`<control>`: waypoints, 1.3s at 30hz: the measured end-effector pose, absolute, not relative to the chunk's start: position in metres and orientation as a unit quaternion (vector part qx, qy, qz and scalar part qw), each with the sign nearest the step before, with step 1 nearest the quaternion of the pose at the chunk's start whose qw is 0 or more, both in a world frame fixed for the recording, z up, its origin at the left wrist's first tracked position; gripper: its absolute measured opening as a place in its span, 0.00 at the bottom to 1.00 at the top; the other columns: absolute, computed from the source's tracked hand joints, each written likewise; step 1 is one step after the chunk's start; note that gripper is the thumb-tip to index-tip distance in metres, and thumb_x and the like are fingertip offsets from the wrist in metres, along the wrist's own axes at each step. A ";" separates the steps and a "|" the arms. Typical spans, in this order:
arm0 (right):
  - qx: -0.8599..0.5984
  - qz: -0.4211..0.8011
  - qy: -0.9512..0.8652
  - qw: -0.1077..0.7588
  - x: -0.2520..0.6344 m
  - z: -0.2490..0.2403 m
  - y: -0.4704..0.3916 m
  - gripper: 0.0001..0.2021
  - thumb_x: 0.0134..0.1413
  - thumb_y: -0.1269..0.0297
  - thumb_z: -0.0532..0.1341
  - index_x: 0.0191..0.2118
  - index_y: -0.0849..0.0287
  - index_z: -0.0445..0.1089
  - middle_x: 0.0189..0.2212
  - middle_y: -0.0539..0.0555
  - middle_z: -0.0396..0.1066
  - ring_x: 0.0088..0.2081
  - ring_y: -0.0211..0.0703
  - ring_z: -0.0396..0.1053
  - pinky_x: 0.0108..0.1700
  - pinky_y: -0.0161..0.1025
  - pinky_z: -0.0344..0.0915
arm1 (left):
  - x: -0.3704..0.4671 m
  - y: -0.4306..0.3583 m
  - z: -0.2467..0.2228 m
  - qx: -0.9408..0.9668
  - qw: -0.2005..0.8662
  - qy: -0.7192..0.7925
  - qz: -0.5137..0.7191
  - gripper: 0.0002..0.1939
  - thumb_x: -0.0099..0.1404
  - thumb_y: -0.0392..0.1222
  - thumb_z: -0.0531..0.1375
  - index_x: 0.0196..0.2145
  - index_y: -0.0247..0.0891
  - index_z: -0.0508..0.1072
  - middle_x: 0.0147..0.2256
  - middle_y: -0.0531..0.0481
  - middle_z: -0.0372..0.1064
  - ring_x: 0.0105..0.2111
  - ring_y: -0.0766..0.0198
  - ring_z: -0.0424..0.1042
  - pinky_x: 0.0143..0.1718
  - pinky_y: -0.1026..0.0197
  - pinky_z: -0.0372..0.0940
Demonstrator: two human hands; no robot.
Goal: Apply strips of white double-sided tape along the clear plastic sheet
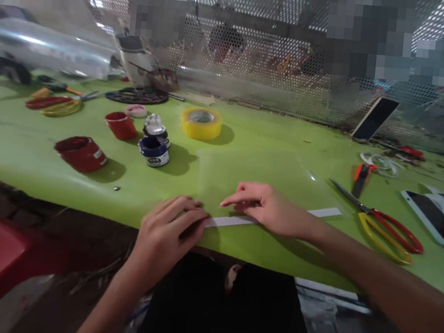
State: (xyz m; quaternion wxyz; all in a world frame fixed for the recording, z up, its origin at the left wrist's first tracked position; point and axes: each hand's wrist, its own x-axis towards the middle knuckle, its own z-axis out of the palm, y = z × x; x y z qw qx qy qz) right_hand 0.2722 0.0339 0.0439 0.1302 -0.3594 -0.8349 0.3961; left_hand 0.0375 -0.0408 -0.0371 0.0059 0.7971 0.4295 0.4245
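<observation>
A narrow white strip lies along the lower edge of a clear plastic sheet on the green tabletop. At the strip's left end, my left hand has its fingers and thumb closed on it. My right hand rests across the strip's middle, hiding part of it. Its index finger stretches to the left, the thumb is slightly apart below, and nothing shows between them. Right of this hand lie scissors with red and yellow handles, blades partly apart.
A yellow tape roll, a dark blue paint jar and two red containers stand at the left. An orange cutter, a white-edged phone and a leaning dark phone are on the right. Behind runs a perforated metal screen.
</observation>
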 end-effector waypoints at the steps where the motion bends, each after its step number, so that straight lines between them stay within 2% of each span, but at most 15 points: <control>1: -0.348 0.402 -0.839 0.116 0.268 0.046 0.034 0.16 0.62 0.73 0.58 0.51 0.55 0.79 0.35 0.51 0.68 0.34 0.36 0.64 0.39 0.37 0.61 | 0.039 -0.039 -0.035 0.795 0.002 0.437 0.422 0.07 0.68 0.31 0.63 0.43 0.39 0.75 0.41 0.48 0.74 0.46 0.60 0.74 0.54 0.55 0.67; 3: -0.344 0.418 -0.835 0.096 0.260 0.048 0.035 0.23 0.60 0.76 0.58 0.59 0.54 0.73 0.34 0.49 0.68 0.32 0.36 0.63 0.39 0.37 0.61 | 0.039 -0.037 -0.029 0.790 0.013 0.451 0.415 0.08 0.69 0.33 0.62 0.46 0.40 0.75 0.40 0.49 0.75 0.45 0.61 0.75 0.58 0.54 0.65; 5: -0.363 0.456 -0.807 0.097 0.253 0.049 0.035 0.25 0.59 0.75 0.59 0.62 0.57 0.68 0.33 0.48 0.69 0.32 0.36 0.63 0.38 0.37 0.62 | 0.033 -0.038 -0.024 0.791 0.062 0.458 0.401 0.11 0.70 0.36 0.61 0.49 0.41 0.74 0.42 0.50 0.75 0.46 0.62 0.75 0.55 0.58 0.67; 7: -0.385 0.497 -0.770 0.109 0.248 0.049 0.036 0.21 0.57 0.74 0.61 0.57 0.61 0.69 0.33 0.49 0.70 0.32 0.36 0.65 0.36 0.36 0.63 | 0.026 -0.040 -0.019 0.790 0.125 0.459 0.387 0.13 0.70 0.37 0.61 0.51 0.44 0.73 0.47 0.50 0.75 0.48 0.63 0.75 0.49 0.62 0.68; 9: -0.395 0.520 -0.747 0.122 0.245 0.048 0.036 0.16 0.54 0.74 0.63 0.50 0.62 0.70 0.33 0.49 0.70 0.32 0.36 0.65 0.35 0.36 0.63 | 0.021 -0.041 -0.015 0.782 0.176 0.464 0.378 0.12 0.71 0.38 0.60 0.51 0.45 0.73 0.48 0.51 0.74 0.47 0.64 0.74 0.46 0.63 0.67; 14: -0.391 0.521 -0.743 0.153 0.238 0.045 0.035 0.13 0.53 0.73 0.65 0.46 0.60 0.72 0.30 0.48 0.71 0.30 0.35 0.64 0.34 0.36 0.62 | 0.029 -0.037 -0.006 0.772 0.217 0.471 0.367 0.04 0.71 0.40 0.60 0.42 0.41 0.75 0.41 0.50 0.72 0.43 0.61 0.70 0.45 0.58 0.65; 17: -0.387 0.532 -0.735 0.165 0.239 0.041 0.034 0.12 0.53 0.70 0.67 0.45 0.59 0.73 0.31 0.49 0.72 0.31 0.36 0.66 0.35 0.37 0.62 | 0.036 -0.034 -0.003 0.752 0.235 0.479 0.387 0.06 0.72 0.38 0.58 0.36 0.40 0.75 0.37 0.51 0.71 0.41 0.61 0.69 0.43 0.57 0.63; 21: -0.383 0.533 -0.735 0.172 0.245 0.038 0.033 0.10 0.55 0.69 0.66 0.44 0.59 0.73 0.32 0.51 0.74 0.32 0.36 0.67 0.34 0.37 0.62 | 0.037 -0.033 0.001 0.717 0.270 0.517 0.380 0.08 0.70 0.41 0.57 0.34 0.40 0.75 0.34 0.52 0.71 0.36 0.63 0.69 0.39 0.57 0.62; 25: -0.386 0.526 -0.738 0.170 0.248 0.039 0.032 0.09 0.55 0.68 0.66 0.43 0.60 0.74 0.30 0.50 0.73 0.30 0.36 0.65 0.32 0.36 0.61 | 0.038 -0.035 0.005 0.700 0.273 0.543 0.375 0.09 0.69 0.42 0.58 0.32 0.39 0.73 0.31 0.53 0.69 0.33 0.64 0.68 0.35 0.58 0.60; 32: -0.394 0.453 -0.789 0.132 0.249 0.044 0.028 0.08 0.57 0.71 0.63 0.43 0.61 0.77 0.31 0.52 0.75 0.32 0.37 0.67 0.35 0.36 0.62 | 0.041 -0.036 0.000 0.712 0.236 0.540 0.381 0.09 0.69 0.42 0.58 0.31 0.40 0.74 0.30 0.52 0.70 0.33 0.62 0.68 0.37 0.56 0.61; 36: -0.399 0.428 -0.802 0.116 0.250 0.049 0.027 0.06 0.56 0.72 0.63 0.39 0.61 0.78 0.32 0.52 0.77 0.32 0.38 0.68 0.35 0.37 0.61 | 0.046 -0.041 0.000 0.727 0.208 0.517 0.402 0.08 0.70 0.39 0.58 0.31 0.39 0.72 0.31 0.52 0.69 0.33 0.64 0.67 0.35 0.58 0.61; 39: -0.398 0.442 -0.795 0.119 0.252 0.055 0.024 0.05 0.57 0.68 0.64 0.36 0.61 0.78 0.29 0.52 0.76 0.30 0.37 0.67 0.32 0.36 0.60 | 0.051 -0.047 0.004 0.734 0.177 0.505 0.419 0.07 0.69 0.34 0.58 0.32 0.38 0.72 0.31 0.53 0.67 0.32 0.67 0.67 0.33 0.61 0.61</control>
